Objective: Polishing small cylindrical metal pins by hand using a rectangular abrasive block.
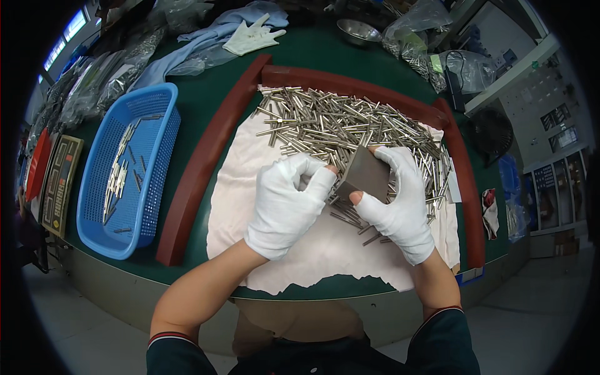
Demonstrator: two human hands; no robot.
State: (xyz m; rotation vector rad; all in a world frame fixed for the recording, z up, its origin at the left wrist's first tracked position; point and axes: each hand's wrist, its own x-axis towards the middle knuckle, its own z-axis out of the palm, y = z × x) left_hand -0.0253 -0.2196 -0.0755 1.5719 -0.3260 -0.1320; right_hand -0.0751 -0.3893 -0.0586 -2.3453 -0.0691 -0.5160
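Both my hands wear white gloves with bare fingertips showing. My right hand (403,209) grips a dark grey rectangular block (367,174), thumb on its near edge and fingers at its far edge, holding it tilted above the cloth. At the block's left edge, my left hand (287,200) is closed in a pinch; anything between its fingertips is too small to make out. Beyond and partly under the hands lies a large heap of shiny metal pins (331,119). They rest on a pale pink cloth (300,262), with a few loose ones beneath the block.
Dark red rails (206,162) border the cloth on three sides. To the left stands a blue plastic basket (164,144) with several pins inside. A white glove (255,36), a metal bowl (359,31) and bagged pins (412,53) lie at the back of the green table (312,53).
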